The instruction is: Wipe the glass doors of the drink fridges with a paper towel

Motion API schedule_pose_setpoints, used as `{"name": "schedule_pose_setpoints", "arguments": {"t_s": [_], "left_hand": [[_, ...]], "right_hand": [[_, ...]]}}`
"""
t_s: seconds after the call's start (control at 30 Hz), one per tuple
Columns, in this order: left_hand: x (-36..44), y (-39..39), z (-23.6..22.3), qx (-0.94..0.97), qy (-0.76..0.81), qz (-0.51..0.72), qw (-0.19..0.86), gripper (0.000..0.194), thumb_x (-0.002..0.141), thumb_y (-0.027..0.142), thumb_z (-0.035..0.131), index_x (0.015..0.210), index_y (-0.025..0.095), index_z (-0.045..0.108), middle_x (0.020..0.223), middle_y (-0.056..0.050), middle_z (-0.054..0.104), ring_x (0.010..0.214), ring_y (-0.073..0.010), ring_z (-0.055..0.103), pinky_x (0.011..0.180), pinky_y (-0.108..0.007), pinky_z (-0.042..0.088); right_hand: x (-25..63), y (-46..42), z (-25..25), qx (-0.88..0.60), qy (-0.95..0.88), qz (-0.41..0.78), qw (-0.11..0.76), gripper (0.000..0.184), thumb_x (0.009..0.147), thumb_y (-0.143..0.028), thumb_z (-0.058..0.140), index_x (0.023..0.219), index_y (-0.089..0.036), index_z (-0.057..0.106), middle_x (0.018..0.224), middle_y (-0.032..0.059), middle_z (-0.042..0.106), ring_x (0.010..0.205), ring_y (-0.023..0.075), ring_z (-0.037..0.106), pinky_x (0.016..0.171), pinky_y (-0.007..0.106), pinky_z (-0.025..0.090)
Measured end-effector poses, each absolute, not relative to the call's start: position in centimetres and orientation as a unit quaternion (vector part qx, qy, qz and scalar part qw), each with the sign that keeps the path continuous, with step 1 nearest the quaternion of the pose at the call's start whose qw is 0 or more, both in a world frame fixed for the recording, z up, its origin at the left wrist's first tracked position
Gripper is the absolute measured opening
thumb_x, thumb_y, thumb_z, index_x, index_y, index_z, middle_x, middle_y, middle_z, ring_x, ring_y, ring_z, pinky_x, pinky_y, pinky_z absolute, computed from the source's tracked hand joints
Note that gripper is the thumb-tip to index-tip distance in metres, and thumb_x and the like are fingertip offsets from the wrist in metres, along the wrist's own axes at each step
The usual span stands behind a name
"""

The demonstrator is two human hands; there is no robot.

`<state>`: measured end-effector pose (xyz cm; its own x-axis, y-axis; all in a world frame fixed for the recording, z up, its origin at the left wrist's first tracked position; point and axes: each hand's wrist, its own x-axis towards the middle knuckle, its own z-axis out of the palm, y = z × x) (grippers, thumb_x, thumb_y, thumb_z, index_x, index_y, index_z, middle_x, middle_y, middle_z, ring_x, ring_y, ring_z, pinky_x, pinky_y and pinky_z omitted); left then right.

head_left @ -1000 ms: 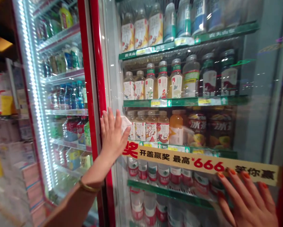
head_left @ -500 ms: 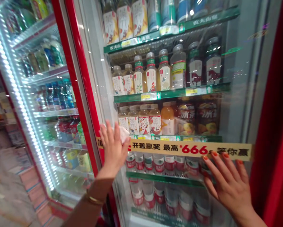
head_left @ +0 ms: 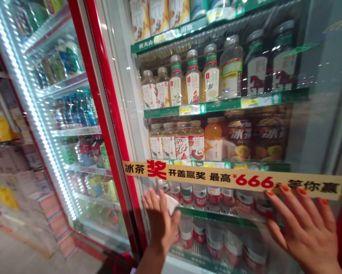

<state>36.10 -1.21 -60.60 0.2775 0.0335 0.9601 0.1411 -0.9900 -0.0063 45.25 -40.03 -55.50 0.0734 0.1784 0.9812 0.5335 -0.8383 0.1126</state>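
Head view, left to right. Blurred stacked cartons (head_left: pixel 8 190), beside the cooler. Blue-capped plastic drink bottles (head_left: pixel 74 110) on a wire shelf behind a lit, LED-edged glass cooler door (head_left: pixel 45 152). Glossy red metal door frame (head_left: pixel 109 114). Left hand (head_left: pixel 159 220), flat against a second glass cooler door (head_left: pixel 310 144), below the banner: grip closed on a crumpled white cloth (head_left: pixel 171 204), which sits at the thumb side, against the glass. Pale plastic tea bottles (head_left: pixel 193 87) in rows on a green-edged shelf (head_left: pixel 216 108). Long cream paper banner (head_left: pixel 234 178) with red and black Chinese print and a red "666", stuck across the glass. Right hand (head_left: pixel 301 228), orange-nailed, at the banner's lower edge: grip open, fingers spread on the glass, holding nothing.
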Motion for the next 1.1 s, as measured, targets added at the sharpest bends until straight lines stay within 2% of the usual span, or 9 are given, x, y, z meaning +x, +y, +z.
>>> {"name": "schedule_pose_setpoints", "arguments": {"t_s": [0.07,0.17,0.3,0.43,0.63,0.77,0.9,1.03,1.1], "left_hand": [[35.4,-3.2,-63.6,-0.797,0.012,-0.599,0.069,0.096,0.099,0.058,0.056,0.178,0.03,0.01,0.187,-0.003,0.0,0.173,-0.0327,-0.003,0.139,-0.067,0.029],[34.5,-3.3,-64.1,-0.787,-0.011,-0.615,0.049,0.091,0.102,0.046,0.049,0.178,0.03,0.0,0.186,0.001,-0.01,0.173,-0.0253,-0.012,0.142,-0.062,0.023],[35.8,0.3,-57.9,-0.773,-0.131,-0.62,-0.031,0.095,0.106,0.042,0.046,0.175,0.013,-0.014,0.181,-0.019,-0.027,0.17,-0.0405,-0.022,0.138,-0.078,0.009],[37.0,-1.4,-58.5,-0.795,-0.116,-0.594,-0.038,0.097,0.103,0.048,0.054,0.177,0.012,0.001,0.183,-0.024,-0.016,0.17,-0.0487,-0.011,0.132,-0.084,0.019],[34.8,-6.9,-67.2,-0.778,-0.044,-0.626,-0.021,0.089,0.102,0.047,0.041,0.177,0.033,-0.004,0.186,0.005,-0.014,0.171,-0.0254,-0.013,0.138,-0.062,0.034],[36.3,-4.5,-58.4,-0.763,-0.121,-0.628,-0.095,0.093,0.107,0.041,0.046,0.175,0.026,-0.016,0.186,-0.013,-0.014,0.171,-0.0421,-0.011,0.136,-0.08,0.016],[39.0,-6.3,-50.5,-0.783,-0.06,-0.613,-0.088,0.105,0.101,0.081,0.042,0.178,0.024,0.0,0.185,-0.016,-0.017,0.17,-0.0505,-0.015,0.131,-0.089,0.004],[38.7,-11.2,-56.5,-0.811,0.12,-0.562,0.106,0.118,0.082,0.101,0.046,0.176,0.032,0.028,0.188,-0.005,0.012,0.174,-0.0407,-0.003,0.143,-0.068,-0.005],[37.7,-10.6,-60.1,-0.79,0.146,-0.577,0.144,0.113,0.086,0.097,0.042,0.177,0.032,0.024,0.188,-0.001,0.01,0.175,-0.0328,0.0,0.147,-0.052,-0.005]], "right_hand": [[45.1,-39.8,-55.4,-0.712,-0.25,-0.636,0.159,0.077,0.1,-0.038,0.069,0.17,-0.044,0.039,0.173,0.0007,0.05,0.157,0.0398,0.051,0.139,0.062,0.027],[44.9,-39.8,-55.1,-0.712,-0.253,-0.636,0.158,0.078,0.099,-0.036,0.071,0.17,-0.044,0.04,0.174,-0.0003,0.048,0.157,0.0416,0.05,0.139,0.063,0.027],[44.8,-40.0,-55.1,-0.718,-0.244,-0.636,0.144,0.081,0.097,-0.034,0.075,0.17,-0.044,0.04,0.175,0.0004,0.046,0.158,0.0435,0.048,0.138,0.065,0.029],[44.8,-39.8,-55.1,-0.71,-0.251,-0.642,0.144,0.075,0.1,-0.034,0.071,0.169,-0.041,0.042,0.176,-0.0003,0.044,0.16,0.04,0.045,0.14,0.061,0.027],[44.9,-39.5,-54.9,-0.702,-0.25,-0.655,0.13,0.079,0.098,-0.03,0.074,0.169,-0.041,0.042,0.174,-0.0006,0.047,0.16,0.0356,0.047,0.141,0.055,0.026],[44.8,-39.7,-55.0,-0.712,-0.251,-0.638,0.151,0.077,0.1,-0.03,0.07,0.17,-0.041,0.04,0.176,-0.0004,0.045,0.163,0.036,0.041,0.14,0.06,0.024],[44.8,-39.5,-55.1,-0.713,-0.253,-0.637,0.149,0.075,0.101,-0.033,0.07,0.17,-0.04,0.041,0.177,-0.0014,0.042,0.165,0.0336,0.039,0.141,0.057,0.022],[44.9,-39.4,-54.7,-0.701,-0.277,-0.637,0.161,0.068,0.106,-0.038,0.063,0.17,-0.039,0.04,0.179,-0.0042,0.037,0.167,0.027,0.035,0.142,0.049,0.017],[44.9,-39.5,-54.5,-0.697,-0.28,-0.639,0.166,0.069,0.105,-0.037,0.063,0.17,-0.04,0.039,0.179,-0.0053,0.036,0.168,0.0253,0.034,0.143,0.048,0.016]]}}
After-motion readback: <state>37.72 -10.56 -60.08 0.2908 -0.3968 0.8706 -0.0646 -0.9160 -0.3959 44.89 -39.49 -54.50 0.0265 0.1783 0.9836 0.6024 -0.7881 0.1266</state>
